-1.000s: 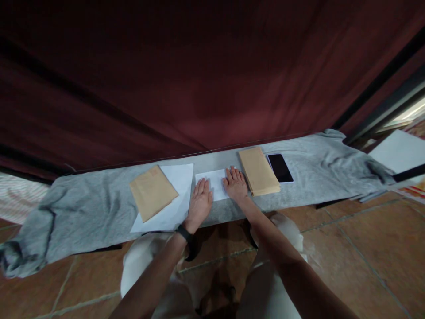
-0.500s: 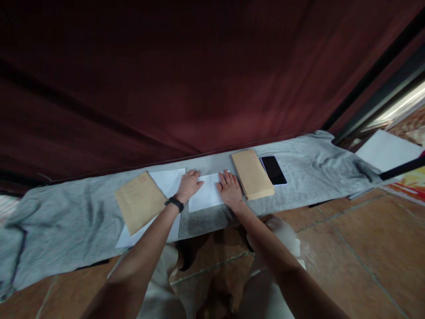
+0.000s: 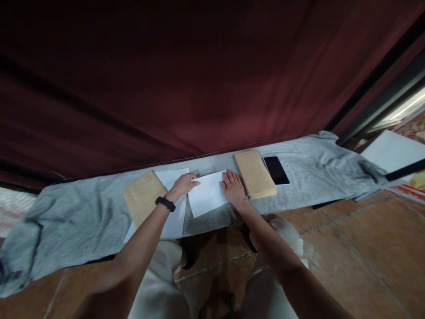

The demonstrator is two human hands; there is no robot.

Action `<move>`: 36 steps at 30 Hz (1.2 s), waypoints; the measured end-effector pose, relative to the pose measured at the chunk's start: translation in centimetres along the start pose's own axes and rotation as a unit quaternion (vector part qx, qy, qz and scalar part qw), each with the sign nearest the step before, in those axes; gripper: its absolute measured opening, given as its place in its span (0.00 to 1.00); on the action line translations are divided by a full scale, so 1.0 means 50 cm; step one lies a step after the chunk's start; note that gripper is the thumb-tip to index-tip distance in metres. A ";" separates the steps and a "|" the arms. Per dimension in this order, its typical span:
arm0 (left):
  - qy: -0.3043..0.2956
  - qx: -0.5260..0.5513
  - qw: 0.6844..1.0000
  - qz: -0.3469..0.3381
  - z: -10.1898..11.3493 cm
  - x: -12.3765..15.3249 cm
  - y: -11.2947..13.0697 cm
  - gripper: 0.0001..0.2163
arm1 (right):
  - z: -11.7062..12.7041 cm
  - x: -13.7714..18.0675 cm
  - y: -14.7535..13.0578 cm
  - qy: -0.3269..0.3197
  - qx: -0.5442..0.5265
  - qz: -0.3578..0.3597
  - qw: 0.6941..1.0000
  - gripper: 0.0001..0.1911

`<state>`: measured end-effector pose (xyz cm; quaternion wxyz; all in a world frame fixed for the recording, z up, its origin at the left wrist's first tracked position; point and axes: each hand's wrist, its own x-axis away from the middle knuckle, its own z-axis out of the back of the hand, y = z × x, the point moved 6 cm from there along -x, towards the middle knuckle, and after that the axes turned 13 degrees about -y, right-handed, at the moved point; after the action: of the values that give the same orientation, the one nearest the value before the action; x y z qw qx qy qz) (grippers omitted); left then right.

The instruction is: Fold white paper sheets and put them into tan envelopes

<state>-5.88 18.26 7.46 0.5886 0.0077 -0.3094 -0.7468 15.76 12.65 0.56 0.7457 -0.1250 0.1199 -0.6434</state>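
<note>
A white sheet of paper (image 3: pixel 207 195), apparently folded, lies on the grey cloth between my hands. My left hand (image 3: pixel 182 185), with a black band on its wrist, pinches the sheet's upper left edge between thumb and fingers. Flat on the sheet's right end rests my right hand (image 3: pixel 233 188), its fingers stretched out. Close to its right is a stack of brown envelopes (image 3: pixel 255 174). Left of my left hand, another brown envelope (image 3: pixel 141 197) lies over white paper (image 3: pixel 175 217), partly covered by my forearm.
A dark-screened phone (image 3: pixel 276 170) lies right of the envelope stack. Grey cloth (image 3: pixel 76 212) covers the long narrow surface, with a dark red curtain (image 3: pixel 212 88) behind it. Brown floor tiles (image 3: pixel 345 248) show below, and a white board (image 3: pixel 395 150) is at the far right.
My left hand has gone from lying spread on the sheet to pinching its left edge, shifting slightly left. The sheet's left side sits a little lower. My right hand stays flat on it.
</note>
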 end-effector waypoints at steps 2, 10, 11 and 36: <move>0.024 0.059 0.998 0.006 0.012 0.036 -0.018 0.08 | 0.007 0.003 -0.001 0.017 -0.017 -0.004 1.000 0.29; 0.146 0.482 0.858 0.103 -0.084 0.170 -0.066 0.14 | 0.063 0.033 -0.032 0.038 -0.085 0.079 0.993 0.28; 0.152 0.506 0.841 0.117 -0.111 0.177 -0.061 0.14 | 0.069 0.041 -0.033 0.028 -0.088 0.094 0.991 0.28; 0.119 0.424 0.882 0.169 -0.239 0.261 -0.028 0.12 | 0.040 0.157 -0.012 -0.182 -0.056 0.274 0.943 0.23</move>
<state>-6.63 1.49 1.72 0.6786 0.2928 -0.5207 -0.4273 16.98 4.83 2.51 0.8941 -0.2437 0.0476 -0.3728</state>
